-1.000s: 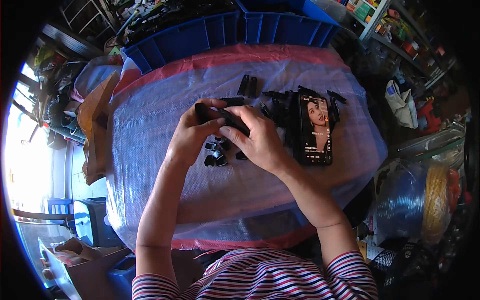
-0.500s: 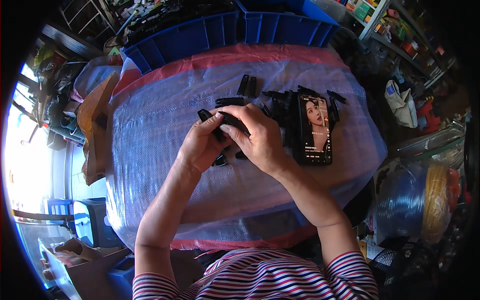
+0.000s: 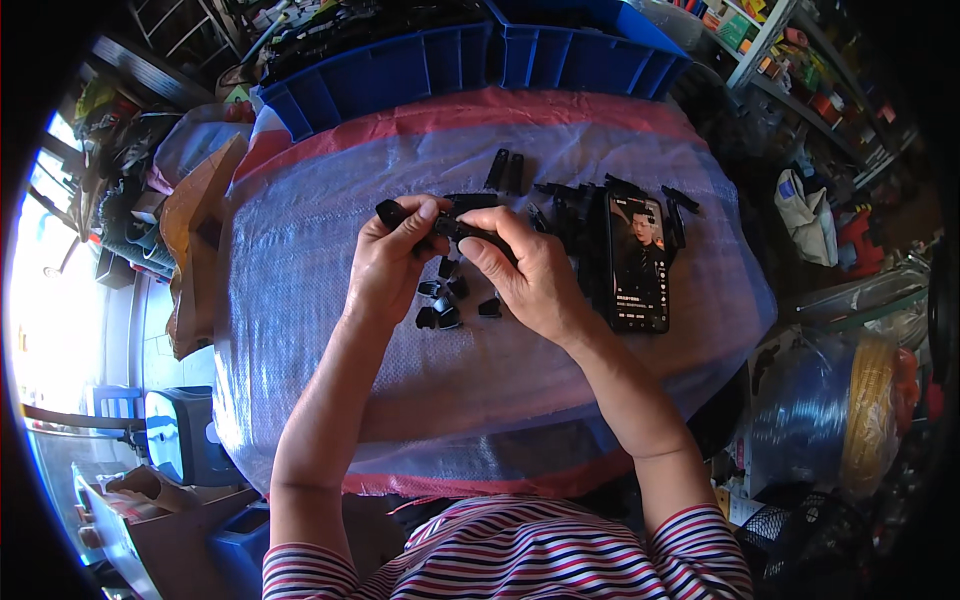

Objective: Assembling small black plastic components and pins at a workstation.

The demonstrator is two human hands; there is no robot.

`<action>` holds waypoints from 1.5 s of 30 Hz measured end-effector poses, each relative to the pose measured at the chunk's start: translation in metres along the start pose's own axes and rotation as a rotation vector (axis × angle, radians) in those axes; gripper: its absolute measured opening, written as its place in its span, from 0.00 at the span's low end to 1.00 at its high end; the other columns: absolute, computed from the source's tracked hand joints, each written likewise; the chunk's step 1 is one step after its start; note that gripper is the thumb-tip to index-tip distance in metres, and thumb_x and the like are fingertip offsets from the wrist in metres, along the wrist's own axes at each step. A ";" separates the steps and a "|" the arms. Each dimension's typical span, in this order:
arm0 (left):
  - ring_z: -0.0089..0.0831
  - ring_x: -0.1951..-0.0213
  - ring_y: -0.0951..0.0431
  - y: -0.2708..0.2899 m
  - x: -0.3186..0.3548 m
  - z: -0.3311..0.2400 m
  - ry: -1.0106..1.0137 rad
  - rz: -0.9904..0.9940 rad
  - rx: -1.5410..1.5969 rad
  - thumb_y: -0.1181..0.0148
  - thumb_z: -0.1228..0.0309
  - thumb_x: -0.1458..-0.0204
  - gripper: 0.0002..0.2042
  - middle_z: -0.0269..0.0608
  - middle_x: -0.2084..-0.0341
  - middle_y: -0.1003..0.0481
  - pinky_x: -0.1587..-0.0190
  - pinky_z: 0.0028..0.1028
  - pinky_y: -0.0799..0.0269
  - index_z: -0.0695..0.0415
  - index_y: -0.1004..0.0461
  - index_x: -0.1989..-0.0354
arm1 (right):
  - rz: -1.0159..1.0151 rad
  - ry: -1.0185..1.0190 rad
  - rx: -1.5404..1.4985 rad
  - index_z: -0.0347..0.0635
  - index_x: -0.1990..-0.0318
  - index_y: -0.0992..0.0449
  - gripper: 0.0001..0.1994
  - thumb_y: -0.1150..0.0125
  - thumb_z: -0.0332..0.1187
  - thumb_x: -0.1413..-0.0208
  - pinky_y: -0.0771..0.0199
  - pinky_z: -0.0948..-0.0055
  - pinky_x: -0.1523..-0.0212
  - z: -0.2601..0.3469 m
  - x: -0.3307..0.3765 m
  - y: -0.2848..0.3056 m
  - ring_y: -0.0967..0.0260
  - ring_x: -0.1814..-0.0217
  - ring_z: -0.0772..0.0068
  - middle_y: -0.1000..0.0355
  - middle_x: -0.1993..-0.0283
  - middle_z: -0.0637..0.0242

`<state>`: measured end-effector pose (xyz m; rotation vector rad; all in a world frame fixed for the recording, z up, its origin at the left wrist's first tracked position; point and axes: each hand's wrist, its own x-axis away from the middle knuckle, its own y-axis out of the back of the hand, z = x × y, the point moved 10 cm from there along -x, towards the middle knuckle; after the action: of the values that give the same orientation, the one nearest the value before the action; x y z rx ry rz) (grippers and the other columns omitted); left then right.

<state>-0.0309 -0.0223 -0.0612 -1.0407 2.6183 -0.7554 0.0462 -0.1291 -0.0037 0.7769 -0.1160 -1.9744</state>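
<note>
We pinch black parts [image 3: 390, 212] in left hand [image 3: 385, 265] and right hand [image 3: 528, 278] above the surface [image 3: 300, 370], apparently unfinished, with small pieces [image 3: 447, 316] remaining loose toward its near edge and long pieces [image 3: 568, 210] toward its right edge.

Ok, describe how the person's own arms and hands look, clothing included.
The left hand and right hand are ungloved, with no watch or band visible at either wrist. The forearms are uncovered. Short sleeves, striped in white, dark navy and red-pink, match the shirt.
</note>
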 end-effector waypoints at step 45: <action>0.35 0.63 0.25 0.008 -0.009 -0.015 0.042 0.223 -0.255 0.46 0.70 0.53 0.07 0.45 0.64 0.25 0.67 0.29 0.31 0.57 0.30 0.66 | -0.032 0.030 1.062 0.40 0.70 0.27 0.09 0.37 0.25 0.63 0.47 0.59 0.49 -0.026 -0.003 0.020 0.46 0.43 0.56 0.36 0.49 0.57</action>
<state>-0.0346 -0.0056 -0.0532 -0.7783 2.8593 -0.4061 0.0773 -0.1305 -0.0152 1.4574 -1.2013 -1.8505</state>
